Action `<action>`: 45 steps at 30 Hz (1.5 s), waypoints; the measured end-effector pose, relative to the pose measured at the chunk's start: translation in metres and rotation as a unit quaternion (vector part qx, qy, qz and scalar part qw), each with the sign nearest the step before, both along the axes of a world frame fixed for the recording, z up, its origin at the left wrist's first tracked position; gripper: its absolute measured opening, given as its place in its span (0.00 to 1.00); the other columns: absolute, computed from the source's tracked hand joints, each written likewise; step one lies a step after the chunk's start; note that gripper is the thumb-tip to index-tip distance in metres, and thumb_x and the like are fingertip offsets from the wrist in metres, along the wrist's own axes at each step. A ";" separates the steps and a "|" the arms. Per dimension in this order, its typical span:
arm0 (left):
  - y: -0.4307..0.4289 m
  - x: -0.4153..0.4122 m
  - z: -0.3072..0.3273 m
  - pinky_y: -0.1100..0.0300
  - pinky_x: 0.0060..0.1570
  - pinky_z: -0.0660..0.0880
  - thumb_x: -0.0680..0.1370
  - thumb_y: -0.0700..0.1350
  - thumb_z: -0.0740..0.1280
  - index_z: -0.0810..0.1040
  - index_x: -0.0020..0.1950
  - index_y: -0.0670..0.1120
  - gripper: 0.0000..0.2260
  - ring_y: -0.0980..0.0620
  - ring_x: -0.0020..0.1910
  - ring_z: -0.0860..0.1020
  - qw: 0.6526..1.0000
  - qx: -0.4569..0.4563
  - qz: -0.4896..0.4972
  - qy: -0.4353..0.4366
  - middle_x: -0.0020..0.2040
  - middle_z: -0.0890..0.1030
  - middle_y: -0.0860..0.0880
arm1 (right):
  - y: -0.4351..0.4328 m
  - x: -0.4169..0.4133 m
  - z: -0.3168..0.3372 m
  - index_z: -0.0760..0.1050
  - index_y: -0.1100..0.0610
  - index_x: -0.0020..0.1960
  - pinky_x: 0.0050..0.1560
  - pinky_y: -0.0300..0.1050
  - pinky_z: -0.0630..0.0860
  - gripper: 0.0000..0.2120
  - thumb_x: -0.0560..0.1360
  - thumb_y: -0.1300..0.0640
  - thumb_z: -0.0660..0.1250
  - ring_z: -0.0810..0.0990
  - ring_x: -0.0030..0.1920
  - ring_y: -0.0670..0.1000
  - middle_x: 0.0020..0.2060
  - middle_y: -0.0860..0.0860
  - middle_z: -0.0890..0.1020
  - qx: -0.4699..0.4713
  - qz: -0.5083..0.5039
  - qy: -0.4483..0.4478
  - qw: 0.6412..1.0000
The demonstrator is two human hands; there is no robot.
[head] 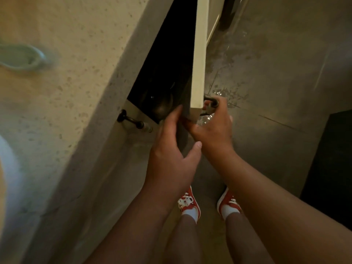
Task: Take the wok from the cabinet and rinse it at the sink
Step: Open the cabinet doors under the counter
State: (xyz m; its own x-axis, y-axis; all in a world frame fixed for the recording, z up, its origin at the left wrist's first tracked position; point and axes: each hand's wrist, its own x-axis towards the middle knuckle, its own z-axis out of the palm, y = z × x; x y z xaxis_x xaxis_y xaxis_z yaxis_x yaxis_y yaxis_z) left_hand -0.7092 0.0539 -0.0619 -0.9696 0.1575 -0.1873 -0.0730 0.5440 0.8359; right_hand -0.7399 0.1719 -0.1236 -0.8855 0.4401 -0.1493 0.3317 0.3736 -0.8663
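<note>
I look straight down the front of a base cabinet. Its cream door (pixel 199 60) stands swung out, edge toward me. My right hand (pixel 213 126) is wrapped around the dark door handle (pixel 210 101) on the door's outer face. My left hand (pixel 171 149) rests flat, fingers apart, against the door's inner side at its near corner. Inside the dark cabinet opening (pixel 171 60) a dark rounded metal shape (pixel 162 107), possibly the wok, shows dimly; the rest of the interior is hidden in shadow.
A speckled stone countertop (pixel 76 63) fills the left, with a pale green looped object (pixel 28 58) on it. The neighbouring closed door has a dark handle (pixel 130 120). Grey floor tiles (pixel 276 92) lie to the right, my red shoes (pixel 189 201) below.
</note>
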 end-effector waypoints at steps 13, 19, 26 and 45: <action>0.074 -0.025 0.021 0.60 0.67 0.67 0.75 0.42 0.69 0.63 0.77 0.41 0.31 0.48 0.73 0.66 0.965 -0.118 -0.167 0.166 0.75 0.66 0.42 | 0.089 0.015 -0.011 0.64 0.39 0.58 0.46 0.31 0.74 0.29 0.63 0.45 0.76 0.77 0.52 0.42 0.52 0.43 0.76 0.004 0.017 0.026 1.000; 0.108 -0.064 0.017 0.39 0.69 0.64 0.72 0.35 0.68 0.68 0.74 0.48 0.30 0.36 0.76 0.58 0.904 -0.167 -0.268 0.289 0.77 0.62 0.37 | 0.126 0.014 -0.012 0.68 0.48 0.61 0.43 0.30 0.74 0.31 0.63 0.46 0.76 0.77 0.49 0.41 0.53 0.45 0.77 -0.014 0.052 0.031 0.998; 0.148 -0.083 0.006 0.35 0.71 0.55 0.72 0.40 0.69 0.62 0.74 0.51 0.32 0.34 0.76 0.55 0.859 -0.189 -0.323 0.349 0.76 0.63 0.37 | 0.172 0.012 -0.009 0.70 0.49 0.64 0.54 0.43 0.81 0.31 0.65 0.47 0.77 0.79 0.56 0.45 0.58 0.48 0.78 -0.130 0.023 0.047 0.990; 0.259 -0.127 -0.005 0.39 0.72 0.59 0.73 0.46 0.64 0.51 0.78 0.53 0.36 0.35 0.77 0.47 0.814 -0.253 -0.361 0.379 0.76 0.48 0.48 | 0.264 -0.014 -0.046 0.79 0.56 0.51 0.55 0.47 0.80 0.07 0.74 0.60 0.74 0.82 0.55 0.49 0.49 0.51 0.85 -0.201 -0.185 0.043 0.961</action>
State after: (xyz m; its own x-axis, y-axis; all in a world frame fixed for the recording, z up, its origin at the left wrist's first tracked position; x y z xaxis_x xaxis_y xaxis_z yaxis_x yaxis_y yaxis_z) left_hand -0.8362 0.3126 -0.0666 -0.5255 0.8261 0.2035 0.8506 0.5046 0.1481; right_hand -0.7535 0.4356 -0.1692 -0.6966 0.6490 -0.3058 0.2980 -0.1260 -0.9462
